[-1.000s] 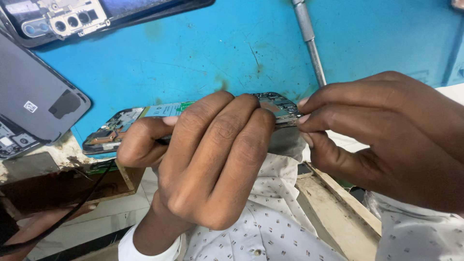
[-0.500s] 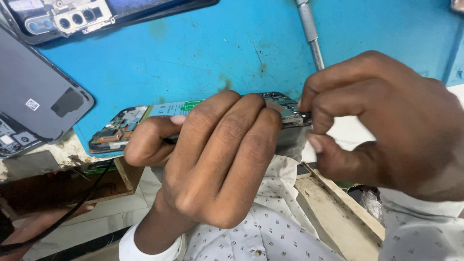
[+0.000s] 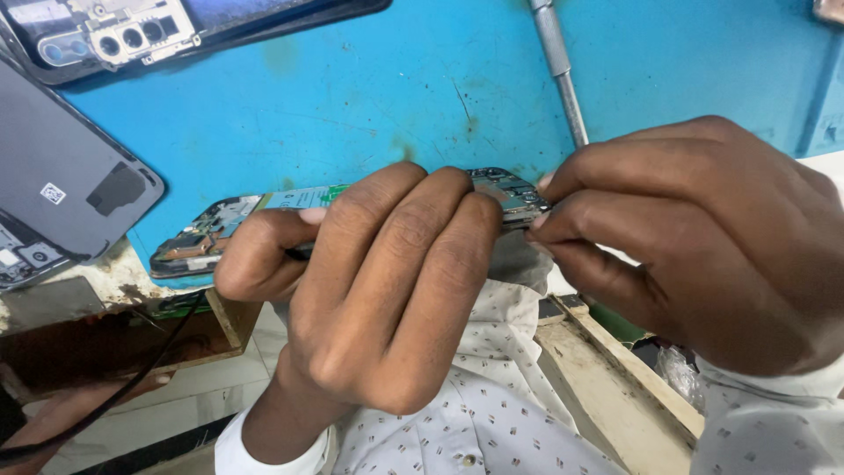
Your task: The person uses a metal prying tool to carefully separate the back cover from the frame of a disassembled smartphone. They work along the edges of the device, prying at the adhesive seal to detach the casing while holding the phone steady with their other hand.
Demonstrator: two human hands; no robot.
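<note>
An opened phone (image 3: 207, 230) with its green circuit board bare lies flat at the near edge of the blue mat (image 3: 369, 105). My left hand (image 3: 378, 290) wraps over its middle and grips it, fingers curled across the top. My right hand (image 3: 703, 237) pinches at the phone's right end with thumb and fingertips together; what sits between them is too small to make out. The middle of the phone is hidden under my left fingers.
A grey phone back cover (image 3: 61, 176) lies at the left. Another opened phone (image 3: 132, 31) with a camera cluster rests at the top left. A metal screwdriver (image 3: 558, 62) lies on the mat beyond my right hand. A worn wooden bench edge (image 3: 615, 369) runs below.
My right hand has shifted slightly at the phone's right end, its fingertips closing tighter on the corner. My left hand holds the phone in the same place.
</note>
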